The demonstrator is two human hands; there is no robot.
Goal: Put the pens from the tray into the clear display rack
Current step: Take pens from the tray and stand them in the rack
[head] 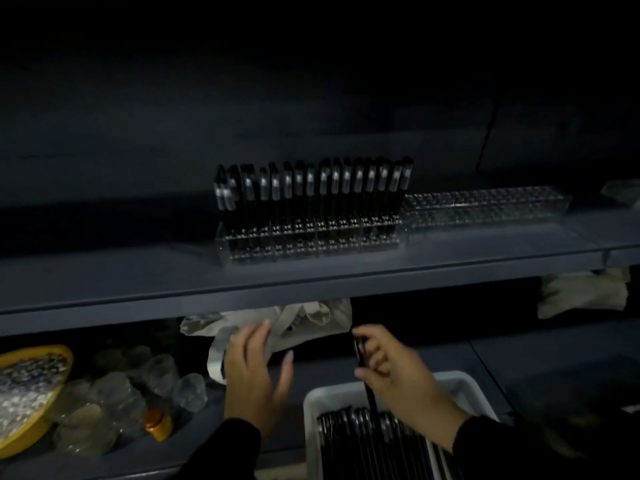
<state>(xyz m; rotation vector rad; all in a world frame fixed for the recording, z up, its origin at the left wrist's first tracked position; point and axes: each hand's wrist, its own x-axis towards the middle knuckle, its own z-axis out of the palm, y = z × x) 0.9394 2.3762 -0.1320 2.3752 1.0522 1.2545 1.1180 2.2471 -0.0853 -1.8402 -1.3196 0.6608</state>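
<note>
White tray (313,403) of pens, one pen (360,355) in right hand (391,368).

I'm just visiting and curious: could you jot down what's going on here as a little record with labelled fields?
Setting: dim shelving, seen from the head camera
Right hand: grips a dark pen above the white tray
Left hand: open, fingers spread, holding nothing
Tray: holds more dark pens
Clear display rack: on upper shelf, its back row filled with upright pens
Second clear rack: to its right, no pens
Lower shelf: yellow bowl, clear jars, cloth bag
</note>
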